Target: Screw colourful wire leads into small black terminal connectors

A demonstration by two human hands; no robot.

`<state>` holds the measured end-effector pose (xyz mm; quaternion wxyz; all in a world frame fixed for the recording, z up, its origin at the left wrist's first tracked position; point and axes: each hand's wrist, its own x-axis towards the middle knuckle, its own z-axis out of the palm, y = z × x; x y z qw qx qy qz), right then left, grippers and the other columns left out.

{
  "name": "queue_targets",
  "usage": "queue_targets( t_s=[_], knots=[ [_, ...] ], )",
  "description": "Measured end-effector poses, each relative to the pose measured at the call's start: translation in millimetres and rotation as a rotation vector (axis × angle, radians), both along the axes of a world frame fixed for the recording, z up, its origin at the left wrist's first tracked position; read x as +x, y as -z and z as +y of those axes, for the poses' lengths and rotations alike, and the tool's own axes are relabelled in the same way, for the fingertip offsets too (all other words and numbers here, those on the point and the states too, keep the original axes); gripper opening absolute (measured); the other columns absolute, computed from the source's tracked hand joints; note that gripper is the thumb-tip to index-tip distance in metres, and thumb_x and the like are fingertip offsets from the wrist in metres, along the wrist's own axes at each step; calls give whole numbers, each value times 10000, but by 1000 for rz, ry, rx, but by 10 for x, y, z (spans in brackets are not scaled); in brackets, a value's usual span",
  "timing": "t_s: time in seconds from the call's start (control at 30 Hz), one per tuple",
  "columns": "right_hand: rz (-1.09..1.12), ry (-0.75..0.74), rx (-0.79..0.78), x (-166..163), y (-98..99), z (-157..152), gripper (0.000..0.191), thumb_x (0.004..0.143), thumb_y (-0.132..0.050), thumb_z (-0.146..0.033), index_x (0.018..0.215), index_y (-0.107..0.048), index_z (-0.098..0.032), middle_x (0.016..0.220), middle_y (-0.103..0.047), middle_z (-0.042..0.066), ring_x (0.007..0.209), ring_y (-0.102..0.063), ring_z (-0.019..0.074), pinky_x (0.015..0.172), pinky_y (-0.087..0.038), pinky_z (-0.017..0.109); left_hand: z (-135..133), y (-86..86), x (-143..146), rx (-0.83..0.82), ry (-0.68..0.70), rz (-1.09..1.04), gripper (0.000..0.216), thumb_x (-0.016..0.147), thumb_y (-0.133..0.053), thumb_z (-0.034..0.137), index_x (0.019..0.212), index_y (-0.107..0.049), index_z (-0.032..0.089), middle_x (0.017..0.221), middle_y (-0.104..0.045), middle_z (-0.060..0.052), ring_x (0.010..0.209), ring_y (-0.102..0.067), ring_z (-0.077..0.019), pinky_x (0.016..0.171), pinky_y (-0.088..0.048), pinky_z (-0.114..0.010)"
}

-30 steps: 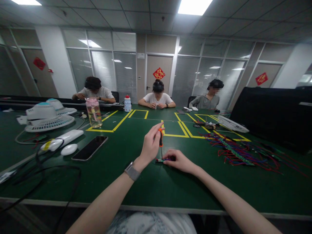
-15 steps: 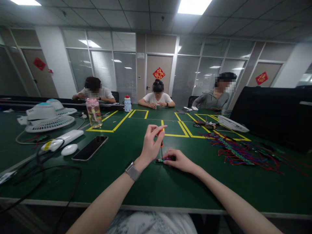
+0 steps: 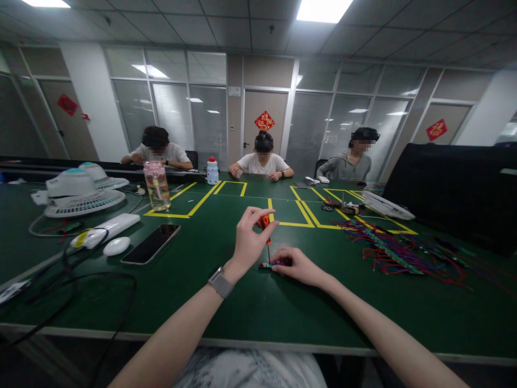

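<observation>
My left hand pinches the orange handle of a small screwdriver, held upright with its thin shaft pointing down. The tip meets a small green circuit board lying on the green table. My right hand rests on the table with its fingers closed on the board's right end, pressing it down. A grey watch sits on my left wrist.
A black phone, white mouse, white power strip, pink-lidded bottle and white fans lie at left. Coloured wires spread at right beside a black case. Three people sit at the far side.
My left fingers have shifted on the screwdriver handle, turning it; the tool stays on the board. My right hand holds still. The view has tilted slightly.
</observation>
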<state>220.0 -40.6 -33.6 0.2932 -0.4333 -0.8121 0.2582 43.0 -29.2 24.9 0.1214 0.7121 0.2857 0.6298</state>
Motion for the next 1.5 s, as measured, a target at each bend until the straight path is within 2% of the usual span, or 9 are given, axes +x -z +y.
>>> queue_targets(
  t_s=[0.23, 0.4, 0.53, 0.67, 0.77, 0.9, 1.03, 1.27, 1.5],
  knots=[
    [12, -15, 4, 5, 20, 14, 193, 798, -679, -302, 911, -736, -157, 814, -629, 38, 718, -556, 143, 677, -443, 271, 14, 36, 2, -52, 181, 44, 369, 975, -387, 257, 1304, -551, 235, 1277, -567, -81, 1149, -568, -176, 1005, -438, -324],
    [0, -13, 5, 1, 19, 16, 192, 796, -679, -287, 914, -740, -150, 811, -626, 39, 719, -551, 143, 674, -434, 270, 39, 70, 22, -132, 256, -30, 360, 967, -408, 261, 1298, -542, 217, 1280, -601, -98, 945, -670, -158, 814, -532, -279],
    [1, -4, -3, 0, 21, 15, 189, 794, -679, -286, 912, -740, -152, 817, -627, 39, 713, -551, 143, 677, -437, 272, 18, 38, 21, -85, 145, -29, 273, 906, -538, 228, 1165, -623, 207, 1080, -659, -62, 853, -646, -138, 719, -524, -234],
    [7, -8, 4, 3, 22, 14, 190, 794, -680, -295, 905, -737, -152, 802, -624, 36, 708, -553, 146, 675, -440, 276, -5, 7, 5, -4, 42, 45, 231, 845, -642, 248, 1073, -673, 227, 932, -565, -24, 818, -580, -130, 715, -498, -232],
    [8, -9, 4, 4, 25, 17, 187, 792, -681, -289, 908, -736, -153, 810, -626, 38, 720, -557, 148, 682, -440, 276, -4, 8, -3, -12, 54, 81, 274, 905, -555, 268, 1160, -649, 236, 991, -536, -40, 872, -575, -136, 799, -499, -261],
    [4, -11, 9, 3, 28, 22, 186, 792, -682, -284, 913, -739, -154, 813, -630, 40, 728, -559, 150, 684, -438, 276, 43, 55, -1, -54, 166, 56, 375, 976, -376, 223, 1313, -541, 232, 1222, -571, -78, 1115, -574, -172, 971, -460, -318],
    [7, -6, 4, 1, 23, 18, 190, 790, -683, -281, 915, -739, -150, 813, -632, 42, 719, -557, 148, 674, -436, 275, 71, 82, 17, -127, 267, -25, 376, 977, -379, 242, 1323, -526, 223, 1312, -573, -95, 1068, -642, -178, 890, -521, -305],
    [6, -10, -2, 3, 22, 17, 192, 795, -678, -281, 916, -739, -146, 824, -628, 43, 717, -553, 144, 677, -435, 271, -23, -4, 15, -88, 191, -39, 259, 899, -516, 185, 1124, -646, 187, 1088, -665, -66, 843, -673, -133, 708, -546, -230],
    [-17, 1, 2, 3, 16, 14, 178, 793, -678, -276, 910, -740, -158, 814, -629, 37, 714, -551, 141, 670, -429, 263, -10, -46, -7, -14, 106, 13, 134, 835, -612, 163, 940, -688, 197, 874, -607, -17, 768, -591, -112, 634, -493, -196]
  ],
)
